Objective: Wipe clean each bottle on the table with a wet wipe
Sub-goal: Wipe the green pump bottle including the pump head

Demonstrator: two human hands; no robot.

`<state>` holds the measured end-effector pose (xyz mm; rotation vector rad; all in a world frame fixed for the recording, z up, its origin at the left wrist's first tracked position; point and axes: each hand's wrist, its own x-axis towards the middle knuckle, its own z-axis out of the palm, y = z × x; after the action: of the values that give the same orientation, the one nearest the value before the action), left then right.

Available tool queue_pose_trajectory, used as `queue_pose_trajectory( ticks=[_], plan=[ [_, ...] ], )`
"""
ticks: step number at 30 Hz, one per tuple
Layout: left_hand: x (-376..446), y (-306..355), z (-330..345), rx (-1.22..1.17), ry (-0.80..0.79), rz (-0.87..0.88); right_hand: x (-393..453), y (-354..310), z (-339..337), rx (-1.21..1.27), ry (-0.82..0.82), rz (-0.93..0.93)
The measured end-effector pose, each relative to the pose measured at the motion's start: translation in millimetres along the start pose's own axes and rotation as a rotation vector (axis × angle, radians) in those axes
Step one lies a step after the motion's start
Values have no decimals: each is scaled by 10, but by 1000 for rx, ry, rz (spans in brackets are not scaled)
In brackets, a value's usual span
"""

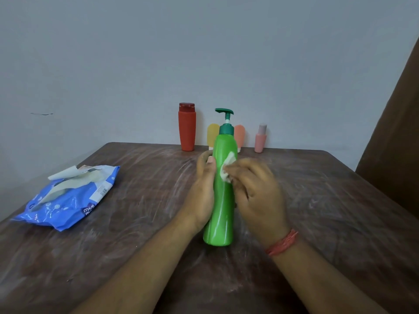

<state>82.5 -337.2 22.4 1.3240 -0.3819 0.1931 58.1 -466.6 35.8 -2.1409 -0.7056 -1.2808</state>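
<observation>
1. Green pump bottle (218,200) stands upright on the desk (317,211), approx mid-desk, nearest me of all the bottles.
2. My left hand (201,191) grips its left side, fingers wrapped round the body w/ the thumb showing near the shoulder.
3. My right hand (256,193) has fingers curled, pinching a small wad of wet wipe (226,168) against the upper right of the bottle, below the dark green pump (225,118).
4. Judgement: wipe is mid-job on this bottle; lower half and back look not yet covered, though I can't see the back.
5. Behind the green bottle, along the wall: red bottle (187,128) to its left, yellow bottle (212,134) just behind-left, orange bottle (239,134) just behind-right (partly hidden), pink bottle (260,139) further right. All upright, untouched as far as I can tell.
6. Wipes pack (68,196), blue, flap open, lies well left of the green bottle.
7. Risks from here:
   - Bottle is tall and narrow; hard sideways rubbing near the top could tip it if the left grip loosens.
   - Wet plastic = slippery, so the bottle could twist or slide in the hand.
   - Pressing the pump head by accident could squirt contents.
   - Wad is small; may dry out or get dirty before 4 more bottles are done.
   - Reaching for the back row, a sleeve-less forearm could still knock the green bottle over.
</observation>
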Motion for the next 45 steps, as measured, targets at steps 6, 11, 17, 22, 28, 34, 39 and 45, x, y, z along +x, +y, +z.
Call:
queue_pose_trajectory(
  ticks=[6, 11, 17, 22, 28, 34, 39, 45],
  plan=[
    [-3, -14, 33, 28, -56, -54, 77, 48, -54, -7, 10, 64],
    [11, -45, -6, 12, -47, -49, -52, -23, -87, 10, -126, -76],
    [13, -66, 90, 55, -30, 1, 70, -43, -90, -16, 11, 47],
    [59, -87, 1, 35, 0, 2, -35, -16, -103, -28, -141, -101],
    [53, -111, 89, 60, -2, 21, 60, -75, -38, -23, -17, 57],
    [138, -136, -126, -139, 188, -172, -138, -17, 0, 98, -432, -206],
    [192, -210, -263, -142, 277, -152, -136, -33, -33, 185, -579, -312],
    [149, -206, -194, -87, 135, -137, -46, -8, 72, 113, -332, -89]
  ],
)
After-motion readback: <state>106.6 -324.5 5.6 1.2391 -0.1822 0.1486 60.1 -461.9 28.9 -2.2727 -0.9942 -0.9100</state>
